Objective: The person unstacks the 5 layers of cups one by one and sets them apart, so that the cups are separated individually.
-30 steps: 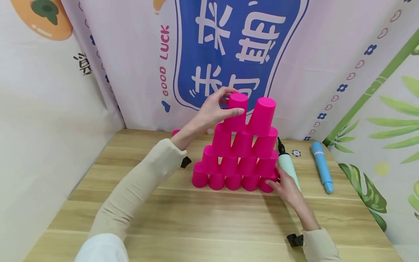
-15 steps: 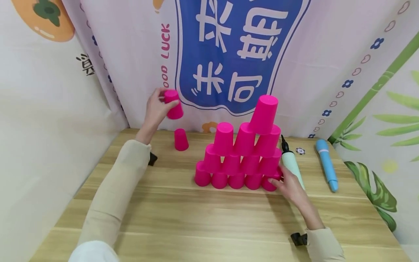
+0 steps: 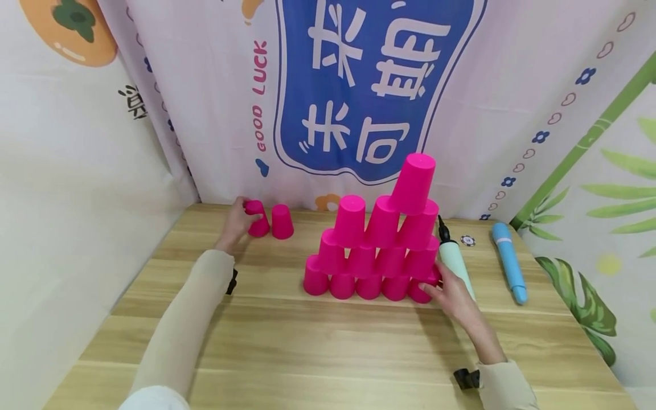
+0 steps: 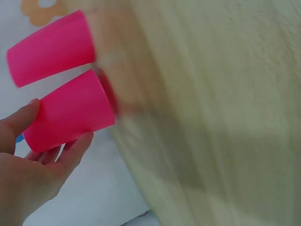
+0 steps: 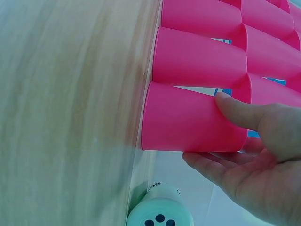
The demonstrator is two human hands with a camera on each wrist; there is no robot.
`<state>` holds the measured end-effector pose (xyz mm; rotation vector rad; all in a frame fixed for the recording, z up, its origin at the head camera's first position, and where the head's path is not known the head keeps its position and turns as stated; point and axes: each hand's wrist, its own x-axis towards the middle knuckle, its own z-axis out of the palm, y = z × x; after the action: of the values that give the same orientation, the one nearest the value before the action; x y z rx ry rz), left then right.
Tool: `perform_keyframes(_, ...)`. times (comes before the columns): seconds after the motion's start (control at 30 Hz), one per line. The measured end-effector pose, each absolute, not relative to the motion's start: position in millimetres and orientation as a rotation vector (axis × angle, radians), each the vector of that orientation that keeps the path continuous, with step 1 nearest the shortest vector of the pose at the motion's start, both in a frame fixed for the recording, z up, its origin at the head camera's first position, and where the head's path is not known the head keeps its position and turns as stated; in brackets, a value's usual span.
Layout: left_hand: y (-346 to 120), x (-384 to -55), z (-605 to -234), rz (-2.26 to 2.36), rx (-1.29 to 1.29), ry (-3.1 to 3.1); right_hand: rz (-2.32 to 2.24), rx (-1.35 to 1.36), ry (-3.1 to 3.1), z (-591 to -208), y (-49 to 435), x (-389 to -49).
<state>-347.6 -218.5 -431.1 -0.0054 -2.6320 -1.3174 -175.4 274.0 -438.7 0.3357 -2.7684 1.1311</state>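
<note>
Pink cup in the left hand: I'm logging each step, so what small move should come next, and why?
Probably the left hand should release the held cup once it stands flat: it looks at or just above the table, beside another upside-down cup.

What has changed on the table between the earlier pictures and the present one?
The left grip has carried a pink cup from the tower, leftward and down, beside the lone cup; its fingers have not let go. One top cup remains. Unchanged: the right grip on the corner cup, the pale green cylinder and the blue stick.
</note>
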Motion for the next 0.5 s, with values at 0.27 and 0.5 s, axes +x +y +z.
perform_keyframes(0.27,-209.5,-351.7,-439.5,-1.322,-0.081,-2.654,1.128,0.352,-2.745,-442.0,274.4,-175.2)
perform_keyframes(0.5,-173.2,-334.7,-381.6,-1.022,-0.292,-2.438,1.132,0.341,-2.756,-439.5,275.5,-175.6)
